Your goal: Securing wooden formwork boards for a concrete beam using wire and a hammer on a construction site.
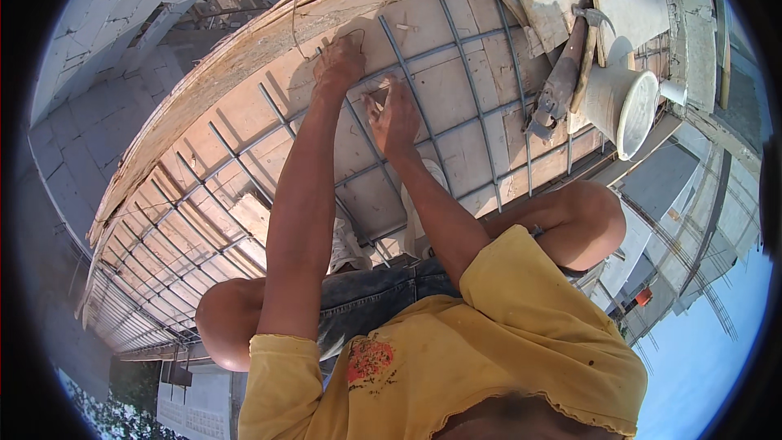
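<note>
Reaching down with both arms stretched out, you curl your left hand [340, 61] around a crossing of the rebar grid [456, 73], fingers bunched on a thin wire [295, 0]. Your right hand [393, 118], just beside it, pinches something small I cannot make out. The grey bars lie over wooden boards [228, 155], beneath both hands.

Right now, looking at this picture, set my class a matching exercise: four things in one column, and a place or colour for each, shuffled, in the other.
Things:
1. left hand
2. bucket
3. shirt
4. hammer

Places and colours:
A. yellow
B. white, lying on its side at the right
C. on the rebar by the curved wooden edge
D. leaning just left of the bucket

Pairs: 1-C, 2-B, 3-A, 4-D
</note>
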{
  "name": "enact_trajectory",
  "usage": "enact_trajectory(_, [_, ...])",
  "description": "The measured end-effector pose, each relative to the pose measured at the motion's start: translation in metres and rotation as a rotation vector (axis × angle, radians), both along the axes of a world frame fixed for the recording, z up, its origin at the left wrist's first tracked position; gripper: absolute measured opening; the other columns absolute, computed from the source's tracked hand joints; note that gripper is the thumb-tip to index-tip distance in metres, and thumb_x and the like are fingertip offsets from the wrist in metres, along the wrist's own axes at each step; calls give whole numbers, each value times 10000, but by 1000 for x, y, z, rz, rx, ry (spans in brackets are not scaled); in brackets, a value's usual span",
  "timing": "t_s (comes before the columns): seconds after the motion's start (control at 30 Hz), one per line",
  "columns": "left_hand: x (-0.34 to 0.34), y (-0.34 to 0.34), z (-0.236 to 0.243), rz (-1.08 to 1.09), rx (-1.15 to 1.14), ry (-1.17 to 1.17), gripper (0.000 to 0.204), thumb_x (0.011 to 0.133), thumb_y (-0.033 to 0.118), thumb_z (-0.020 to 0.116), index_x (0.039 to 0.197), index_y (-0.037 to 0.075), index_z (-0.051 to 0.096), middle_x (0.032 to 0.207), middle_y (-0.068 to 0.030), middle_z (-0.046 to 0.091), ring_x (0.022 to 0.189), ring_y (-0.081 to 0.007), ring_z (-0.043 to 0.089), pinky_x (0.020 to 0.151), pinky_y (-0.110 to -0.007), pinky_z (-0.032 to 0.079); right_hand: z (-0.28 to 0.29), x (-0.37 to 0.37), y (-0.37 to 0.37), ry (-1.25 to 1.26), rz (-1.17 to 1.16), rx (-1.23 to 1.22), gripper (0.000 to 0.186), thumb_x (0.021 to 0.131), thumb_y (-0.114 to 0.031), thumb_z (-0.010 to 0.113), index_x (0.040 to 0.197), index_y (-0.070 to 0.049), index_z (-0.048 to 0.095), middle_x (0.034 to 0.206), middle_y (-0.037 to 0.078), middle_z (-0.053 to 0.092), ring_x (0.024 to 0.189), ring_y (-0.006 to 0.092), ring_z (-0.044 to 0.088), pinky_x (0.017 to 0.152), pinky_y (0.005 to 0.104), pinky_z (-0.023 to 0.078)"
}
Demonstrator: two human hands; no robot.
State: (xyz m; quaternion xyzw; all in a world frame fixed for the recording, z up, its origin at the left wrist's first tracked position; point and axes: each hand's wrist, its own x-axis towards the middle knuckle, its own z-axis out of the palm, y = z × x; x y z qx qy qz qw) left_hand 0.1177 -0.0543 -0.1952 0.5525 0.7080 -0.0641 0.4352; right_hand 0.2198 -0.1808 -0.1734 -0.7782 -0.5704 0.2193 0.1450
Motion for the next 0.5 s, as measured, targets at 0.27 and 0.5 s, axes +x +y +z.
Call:
enact_trajectory(0.27, [-15,-13,-40,-10,169,-101,169,755,217,695,767,50,671,666,-118,659,676,-228,666,647,-363,511,7,-21,11,81,-37,-126,326,870,-273,665,1123,-98,558,1087,137,607,951,355,623,776,446,515])
enact_trajectory(0.5, [-2,-42,42,-147,133,-34,311,860,235,615,1128,78,618,1100,-159,657,1055,-337,616,866,-440,497,11,-2,25,-310,242,-181,133,851,-148,625,965,-81,604,1037,116,628,1019,322,620,825,454,505])
